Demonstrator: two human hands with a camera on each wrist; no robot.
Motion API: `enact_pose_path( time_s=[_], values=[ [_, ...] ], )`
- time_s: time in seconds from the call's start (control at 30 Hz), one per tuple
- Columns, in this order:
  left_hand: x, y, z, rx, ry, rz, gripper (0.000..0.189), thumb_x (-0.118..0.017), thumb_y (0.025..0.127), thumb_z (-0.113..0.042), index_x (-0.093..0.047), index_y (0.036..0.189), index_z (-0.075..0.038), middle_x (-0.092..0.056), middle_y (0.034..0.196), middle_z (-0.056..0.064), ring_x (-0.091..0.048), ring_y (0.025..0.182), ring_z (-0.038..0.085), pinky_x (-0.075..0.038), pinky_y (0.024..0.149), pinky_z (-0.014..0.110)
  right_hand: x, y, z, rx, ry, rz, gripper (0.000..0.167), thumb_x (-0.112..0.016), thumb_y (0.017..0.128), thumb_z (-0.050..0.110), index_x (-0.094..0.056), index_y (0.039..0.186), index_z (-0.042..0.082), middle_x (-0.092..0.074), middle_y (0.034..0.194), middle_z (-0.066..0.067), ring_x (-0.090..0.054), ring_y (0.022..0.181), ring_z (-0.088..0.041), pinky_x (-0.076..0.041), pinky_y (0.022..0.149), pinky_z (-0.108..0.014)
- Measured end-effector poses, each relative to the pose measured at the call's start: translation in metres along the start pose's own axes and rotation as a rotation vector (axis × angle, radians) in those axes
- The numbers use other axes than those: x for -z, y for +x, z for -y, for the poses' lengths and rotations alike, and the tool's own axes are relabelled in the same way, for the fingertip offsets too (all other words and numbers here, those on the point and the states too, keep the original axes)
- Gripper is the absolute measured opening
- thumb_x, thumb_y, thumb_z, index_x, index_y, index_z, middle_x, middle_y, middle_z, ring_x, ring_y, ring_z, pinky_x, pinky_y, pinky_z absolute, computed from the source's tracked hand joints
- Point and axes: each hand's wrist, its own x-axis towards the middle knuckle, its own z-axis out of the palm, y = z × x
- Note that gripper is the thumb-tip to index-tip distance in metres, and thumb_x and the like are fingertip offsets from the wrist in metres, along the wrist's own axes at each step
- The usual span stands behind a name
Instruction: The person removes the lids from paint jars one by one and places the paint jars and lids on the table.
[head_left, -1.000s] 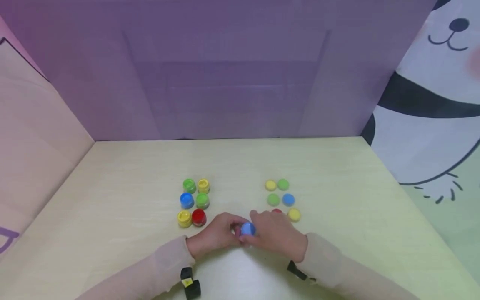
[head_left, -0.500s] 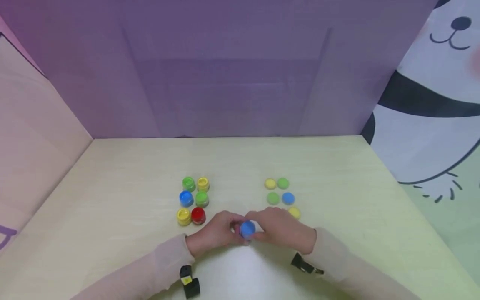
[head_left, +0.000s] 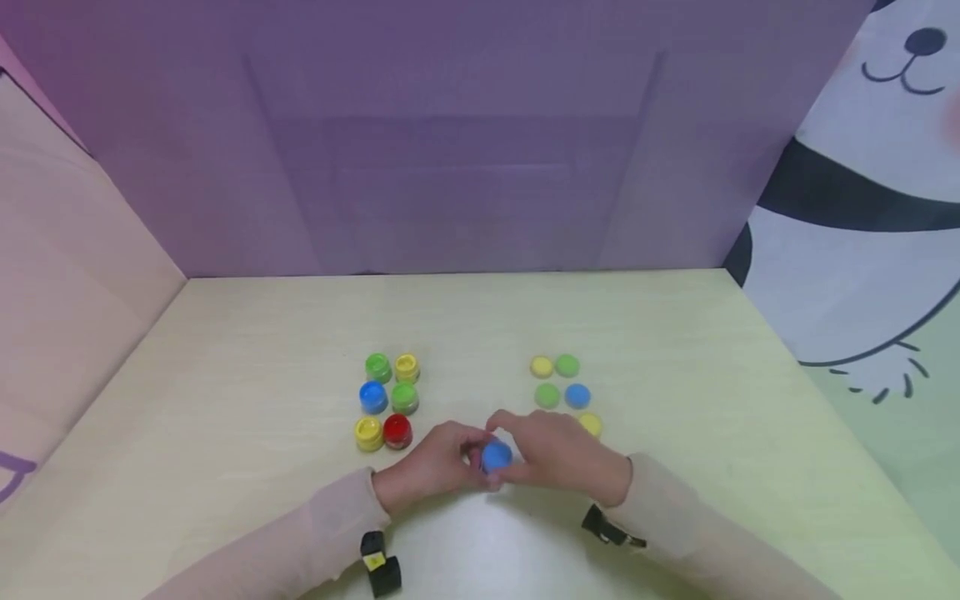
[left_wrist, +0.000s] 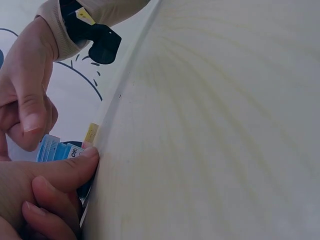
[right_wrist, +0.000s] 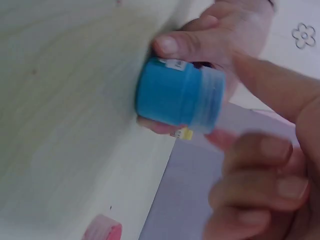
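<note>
In the head view, my left hand (head_left: pixel 442 458) holds a small blue paint jar (head_left: pixel 497 457) low over the table, thumb and fingers around its body. The right wrist view shows the jar tilted on its side, with a translucent lid (right_wrist: pixel 211 100) on it and a white label on the blue body. My right hand (head_left: pixel 558 454) is close at the lid, thumb and forefinger spread to either side of it. Its other fingers (right_wrist: pixel 265 185) are loosely bent beside the lid. From the left wrist view, the right hand hangs just above the lid end.
Left of the hands stand several small jars, among them a red jar (head_left: pixel 397 431) and a blue jar (head_left: pixel 372 397). Flat round lids lie to the right, including a blue lid (head_left: pixel 577 396) and a yellow lid (head_left: pixel 590 425) partly behind the right hand. A purple wall (head_left: pixel 480 167) rises behind the table.
My right hand has drawn back slightly to the right from over the lid, and its fingers have spread, showing more of the blue top. My left hand and the jar stay in place.
</note>
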Motion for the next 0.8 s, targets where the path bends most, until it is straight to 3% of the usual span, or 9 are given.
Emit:
enact_pose_path(
  time_s=[0.1, 0.2, 0.3, 0.5, 0.8],
  values=[
    [0.0, 0.0, -0.001, -0.023, 0.014, -0.014, 0.024, -0.077, 0.077, -0.014, -0.071, 0.099, -0.015, -0.059, 0.075, -0.005, -0.051, 0.077, 0.012, -0.043, 0.072, 0.027, -0.003, 0.0, 0.005, -0.069, -0.066, -0.055, 0.047, -0.067, 0.08, 0.051, -0.053, 0.098, 0.01, -0.038, 0.054, 0.008, -0.032, 0.045, -0.004, -0.026, 0.039, -0.019],
    [-0.001, -0.001, -0.001, -0.021, 0.016, -0.027, 0.029, -0.077, 0.076, -0.011, -0.071, 0.104, -0.013, -0.06, 0.075, -0.006, -0.052, 0.078, 0.012, -0.043, 0.072, 0.025, -0.008, 0.001, 0.009, -0.134, -0.103, -0.073, 0.049, -0.064, 0.079, 0.058, -0.049, 0.084, 0.012, -0.037, 0.054, 0.006, -0.031, 0.045, -0.006, -0.025, 0.04, -0.02],
    [-0.002, -0.001, 0.0, -0.023, 0.019, -0.033, 0.029, -0.076, 0.075, -0.006, -0.072, 0.103, -0.012, -0.06, 0.075, -0.007, -0.052, 0.076, 0.011, -0.044, 0.07, 0.024, -0.011, 0.002, 0.012, -0.133, -0.154, -0.094, 0.049, -0.063, 0.079, 0.058, -0.047, 0.076, 0.012, -0.038, 0.054, 0.005, -0.032, 0.045, -0.007, -0.025, 0.04, -0.021],
    [-0.002, -0.001, -0.001, -0.045, 0.026, -0.02, 0.022, -0.074, 0.076, -0.003, -0.072, 0.094, -0.015, -0.059, 0.071, -0.007, -0.05, 0.072, 0.009, -0.042, 0.069, 0.024, -0.014, 0.001, 0.014, -0.089, -0.225, -0.15, 0.044, -0.068, 0.08, 0.051, -0.048, 0.074, 0.012, -0.039, 0.055, 0.005, -0.033, 0.046, -0.007, -0.026, 0.04, -0.021],
    [-0.001, 0.001, -0.001, -0.02, 0.014, -0.006, 0.021, -0.074, 0.078, -0.007, -0.072, 0.097, -0.017, -0.06, 0.074, -0.007, -0.051, 0.074, 0.01, -0.042, 0.071, 0.026, -0.01, 0.0, 0.011, -0.042, -0.202, -0.114, 0.034, -0.07, 0.082, 0.038, -0.049, 0.081, 0.011, -0.041, 0.057, 0.006, -0.036, 0.048, -0.007, -0.03, 0.041, -0.02]
  ],
)
